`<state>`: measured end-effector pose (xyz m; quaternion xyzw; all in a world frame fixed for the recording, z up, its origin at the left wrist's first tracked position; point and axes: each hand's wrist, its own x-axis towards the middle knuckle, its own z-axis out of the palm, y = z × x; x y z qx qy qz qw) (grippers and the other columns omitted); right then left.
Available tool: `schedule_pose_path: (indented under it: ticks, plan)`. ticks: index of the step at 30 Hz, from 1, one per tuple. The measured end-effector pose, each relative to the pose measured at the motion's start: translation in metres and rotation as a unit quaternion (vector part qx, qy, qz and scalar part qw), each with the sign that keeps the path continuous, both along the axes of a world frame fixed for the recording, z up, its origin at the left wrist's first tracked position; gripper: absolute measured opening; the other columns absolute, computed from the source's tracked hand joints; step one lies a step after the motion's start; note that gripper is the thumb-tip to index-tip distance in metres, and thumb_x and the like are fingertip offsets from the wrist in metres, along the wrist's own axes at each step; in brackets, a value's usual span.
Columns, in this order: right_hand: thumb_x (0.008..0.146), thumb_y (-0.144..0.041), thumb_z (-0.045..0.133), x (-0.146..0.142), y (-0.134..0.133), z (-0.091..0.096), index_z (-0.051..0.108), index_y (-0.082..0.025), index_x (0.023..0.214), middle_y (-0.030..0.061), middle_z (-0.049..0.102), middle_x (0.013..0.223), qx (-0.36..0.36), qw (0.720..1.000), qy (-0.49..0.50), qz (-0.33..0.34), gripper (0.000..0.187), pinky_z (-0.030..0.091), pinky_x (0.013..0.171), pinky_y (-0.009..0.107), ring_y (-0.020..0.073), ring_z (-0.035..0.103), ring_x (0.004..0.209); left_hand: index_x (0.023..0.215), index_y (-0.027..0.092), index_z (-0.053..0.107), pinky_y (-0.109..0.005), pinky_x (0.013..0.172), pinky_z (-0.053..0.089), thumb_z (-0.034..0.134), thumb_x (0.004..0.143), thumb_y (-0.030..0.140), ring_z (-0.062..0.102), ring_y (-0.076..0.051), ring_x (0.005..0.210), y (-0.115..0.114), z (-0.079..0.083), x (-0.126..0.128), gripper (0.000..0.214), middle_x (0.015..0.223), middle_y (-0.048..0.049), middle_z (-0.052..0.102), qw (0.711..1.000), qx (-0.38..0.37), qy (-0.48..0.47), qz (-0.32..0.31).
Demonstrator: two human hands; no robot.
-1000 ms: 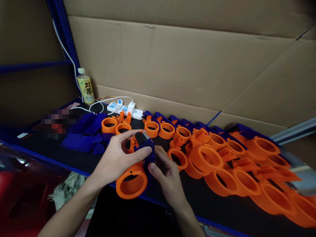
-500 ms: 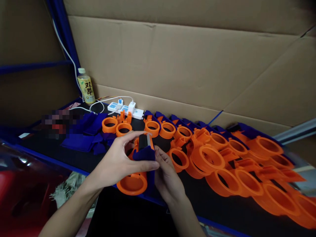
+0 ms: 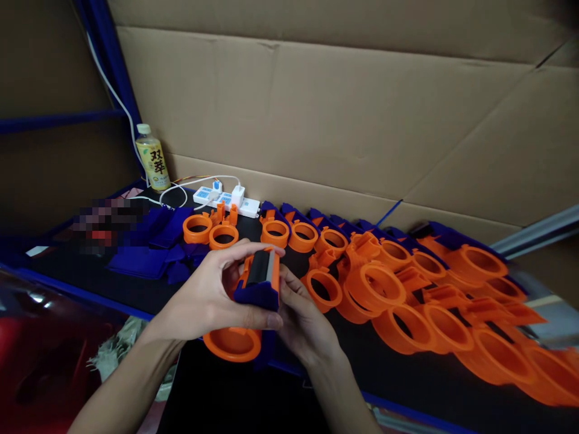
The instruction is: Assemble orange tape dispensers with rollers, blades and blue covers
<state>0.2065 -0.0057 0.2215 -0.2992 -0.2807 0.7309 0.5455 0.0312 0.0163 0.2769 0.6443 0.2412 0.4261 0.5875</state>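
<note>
A packing tape dispenser in orange and blue plastic is held up in front of me, with a black roller and a grey strip at its top end. My left hand wraps round that end, thumb on the near blue face and fingers over the far side. From the right, my right hand grips the dispenser's side with curled fingers, partly hidden behind it. Below my left hand its orange ring sticks out.
Orange ring parts and similar blue-and-orange dispensers crowd the black table to the right. Blue plates lie left, near a power strip and a drink bottle. Cardboard walls the back.
The dispenser has tilted in my hands, so more of the roller and the grey strip shows. Both hands have shifted slightly left and keep their hold. The view has turned a little.
</note>
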Motion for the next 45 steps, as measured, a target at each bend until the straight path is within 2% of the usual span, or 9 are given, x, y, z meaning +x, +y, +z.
schedule_pose_path:
  ticks: [7,9,12,15,19,25,27,33,45]
  plan:
    - [0.089,-0.038,0.072,-0.003,0.004,-0.001,0.072,-0.024,0.084,-0.0014,0.058,0.081,0.154,0.955,-0.224,-0.121,0.015,0.050,0.077,0.025,0.0120,0.056,0.078,0.124,0.026,0.071,-0.031,0.102,0.050,0.089,0.067,0.014,0.066,-0.024,0.118,0.005,-0.007,0.003,0.061,0.124,-0.0033,0.073,0.994,0.009,0.017,0.106]
    - [0.095,-0.039,0.064,-0.004,-0.003,0.003,0.075,-0.029,0.111,0.0029,0.063,0.103,0.229,0.882,-0.375,-0.173,0.021,0.050,0.093,0.032,0.0166,0.060,0.099,0.120,0.024,0.072,-0.032,0.102,0.050,0.089,0.068,0.020,0.067,-0.024,0.114,0.009,-0.010,0.002,0.055,0.123,-0.0046,0.073,0.984,0.000,-0.008,0.175]
    - [0.095,-0.046,0.063,-0.012,-0.022,0.009,0.042,-0.033,0.154,0.0092,0.051,0.141,0.308,0.776,-0.533,-0.140,0.065,0.049,0.107,0.044,0.0251,0.054,0.127,0.114,0.021,0.073,-0.033,0.096,0.053,0.089,0.070,0.029,0.070,-0.022,0.102,0.016,-0.014,0.001,0.048,0.111,-0.0053,0.075,0.961,-0.038,-0.072,0.263]
    - [0.081,-0.045,0.080,-0.025,-0.039,0.012,0.020,-0.027,0.164,0.0157,0.038,0.155,0.358,0.647,-0.663,-0.115,0.104,0.046,0.112,0.055,0.0349,0.042,0.140,0.110,0.018,0.070,-0.032,0.088,0.055,0.089,0.071,0.032,0.070,-0.020,0.092,0.023,-0.019,0.004,0.045,0.104,-0.0054,0.073,0.944,-0.088,-0.127,0.292]
    - [0.083,-0.033,0.077,-0.038,-0.032,0.015,0.026,-0.022,0.162,0.0186,0.043,0.152,0.366,0.528,-0.757,-0.120,0.095,0.048,0.110,0.057,0.0372,0.047,0.135,0.106,0.018,0.065,-0.034,0.086,0.057,0.090,0.068,0.034,0.071,-0.020,0.090,0.032,-0.027,0.009,0.049,0.102,-0.0050,0.073,0.932,-0.126,-0.167,0.296]
    - [0.085,-0.045,0.070,-0.014,0.023,0.036,0.039,-0.018,0.154,0.0159,0.050,0.144,0.354,0.567,-0.737,-0.096,0.080,0.047,0.111,0.052,0.0334,0.048,0.135,0.131,0.019,0.060,-0.040,0.098,0.052,0.068,0.090,0.050,0.063,-0.028,0.122,0.056,-0.044,-0.005,0.053,0.133,-0.0143,0.065,0.957,-0.063,-0.051,0.280]
    - [0.083,-0.048,0.070,-0.005,0.046,0.043,0.044,-0.018,0.149,0.0169,0.054,0.139,0.321,0.568,-0.747,-0.127,0.077,0.044,0.111,0.054,0.0349,0.050,0.133,0.140,0.021,0.056,-0.042,0.103,0.049,0.058,0.097,0.044,0.057,-0.028,0.130,0.067,-0.052,-0.013,0.049,0.143,-0.0146,0.058,0.933,0.049,0.075,0.348]
    - [0.082,-0.051,0.071,-0.002,0.094,0.047,0.050,-0.011,0.142,0.0205,0.061,0.131,0.253,0.529,-0.803,-0.104,0.075,0.044,0.104,0.048,0.0367,0.056,0.126,0.111,0.020,0.073,-0.051,0.095,0.048,0.056,0.096,0.025,0.058,-0.036,0.115,0.085,-0.072,-0.021,0.023,0.114,-0.0152,0.074,0.817,0.262,0.427,0.286]
    - [0.084,-0.052,0.070,-0.001,0.114,0.043,0.053,-0.010,0.140,0.0203,0.061,0.133,0.251,0.515,-0.814,-0.091,0.072,0.044,0.104,0.045,0.0351,0.056,0.126,0.091,0.016,0.071,-0.038,0.084,0.049,0.048,0.100,0.020,0.067,-0.028,0.091,0.088,-0.074,-0.019,0.026,0.093,-0.0133,0.073,0.815,0.292,0.418,0.275]
